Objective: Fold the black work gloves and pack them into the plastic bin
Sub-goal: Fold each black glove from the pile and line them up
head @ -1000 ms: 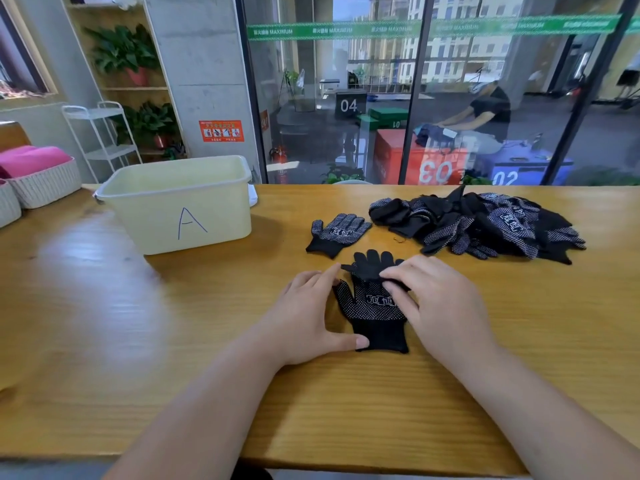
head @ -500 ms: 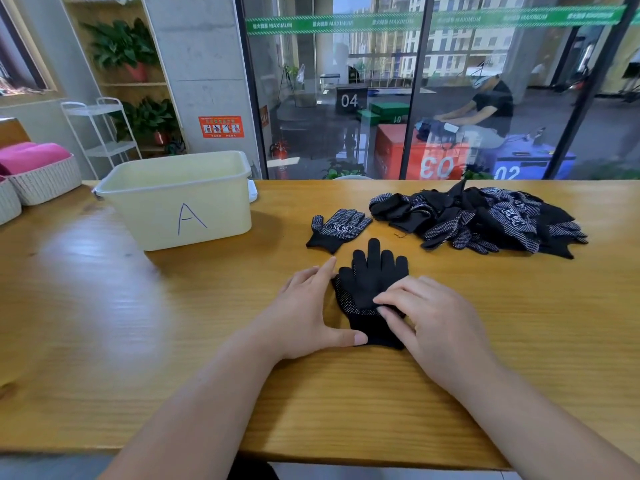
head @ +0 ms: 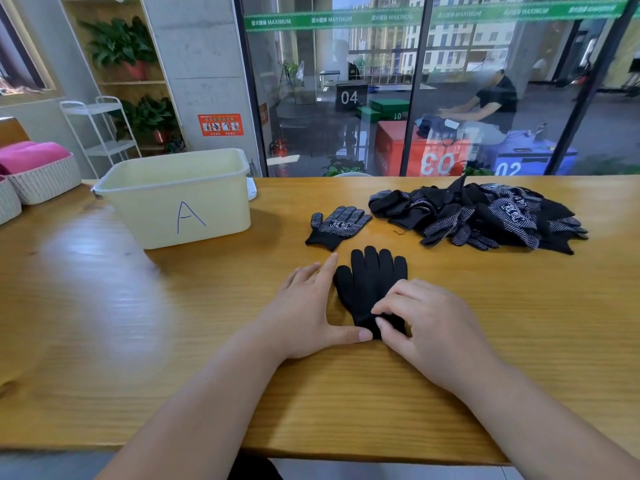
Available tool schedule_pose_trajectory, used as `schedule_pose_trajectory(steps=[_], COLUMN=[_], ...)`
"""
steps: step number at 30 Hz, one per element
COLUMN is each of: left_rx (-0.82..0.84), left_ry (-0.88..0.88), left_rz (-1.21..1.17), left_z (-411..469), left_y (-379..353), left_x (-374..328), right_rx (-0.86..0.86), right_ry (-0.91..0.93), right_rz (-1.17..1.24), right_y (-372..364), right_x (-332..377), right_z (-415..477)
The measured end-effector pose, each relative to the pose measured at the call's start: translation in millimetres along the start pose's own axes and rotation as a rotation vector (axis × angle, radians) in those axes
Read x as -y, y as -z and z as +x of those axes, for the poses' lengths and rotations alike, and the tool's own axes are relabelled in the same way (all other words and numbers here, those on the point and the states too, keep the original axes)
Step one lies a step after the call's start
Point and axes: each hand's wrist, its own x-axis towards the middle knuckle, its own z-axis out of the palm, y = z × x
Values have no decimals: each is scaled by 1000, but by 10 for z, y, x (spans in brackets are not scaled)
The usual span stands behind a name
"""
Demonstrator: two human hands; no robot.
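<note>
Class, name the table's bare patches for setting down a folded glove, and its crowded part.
Bare: table left of the left hand, in front of the bin; right of the right hand, which pinches a glove. Crowded: far right, glove pile.

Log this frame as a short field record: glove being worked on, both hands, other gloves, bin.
near glove: flat, plain side up, fingers pointing away, not yet folded
left hand: flat on the table beside it, thumb at the cuff
right hand: fingertips curled on the cuff, apparently pinching it
single glove: dotted side up, lying apart behind the near glove
glove pile: far right of table
bin: cream, marked A, far left; its floor is hidden
</note>
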Motion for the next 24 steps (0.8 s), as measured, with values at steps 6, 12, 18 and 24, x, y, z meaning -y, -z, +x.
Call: schedule_pose_trajectory(steps=[6, 12, 18, 24], left_rx=[35, 24, -60, -149], left_ry=[6, 16, -92, -184], left_rz=[-75, -73, -30, 10], left_z=[2, 7, 17, 77], left_y=[14, 1, -7, -80], left_x=[38, 25, 65, 116], right_rx=[14, 101, 138, 147], right_ry=[4, 26, -23, -163], right_rz=[14, 67, 130, 36], right_y=[25, -2, 43, -5], right_x=[-37, -101, -92, -150], right_z=[-5, -20, -13, 5])
